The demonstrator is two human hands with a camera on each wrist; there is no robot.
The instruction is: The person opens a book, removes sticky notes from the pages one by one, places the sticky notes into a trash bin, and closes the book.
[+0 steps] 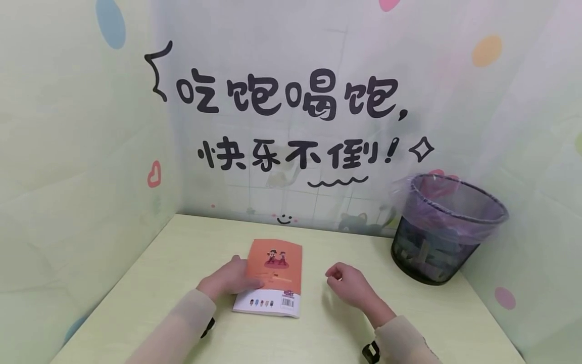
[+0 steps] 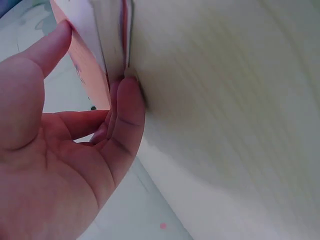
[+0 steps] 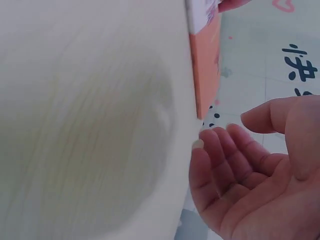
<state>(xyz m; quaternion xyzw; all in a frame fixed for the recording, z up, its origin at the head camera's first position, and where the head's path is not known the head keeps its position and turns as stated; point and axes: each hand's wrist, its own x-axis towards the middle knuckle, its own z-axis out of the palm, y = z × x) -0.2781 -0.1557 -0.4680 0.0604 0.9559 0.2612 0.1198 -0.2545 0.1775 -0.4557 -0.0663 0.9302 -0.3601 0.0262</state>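
An orange and white book (image 1: 275, 265) lies on the table, its cover showing two small cartoon figures and a barcode. At its left side, my left hand (image 1: 229, 277) grips the edge, thumb on the cover. In the left wrist view, the fingertips (image 2: 129, 90) reach the lower edge of the book (image 2: 112, 35), by the tabletop. To the right of the book and apart from it, my right hand (image 1: 347, 284) hovers with loosely curled fingers and nothing in them. The right wrist view shows its palm (image 3: 255, 195) and the book's orange side (image 3: 206, 75).
A black mesh bin (image 1: 432, 253) with a purple plastic liner stands at the table's back right. The pale wooden table (image 1: 204, 237) is closed in by printed fabric walls (image 1: 91, 151) at the left, back and right. Black lettering marks the back wall.
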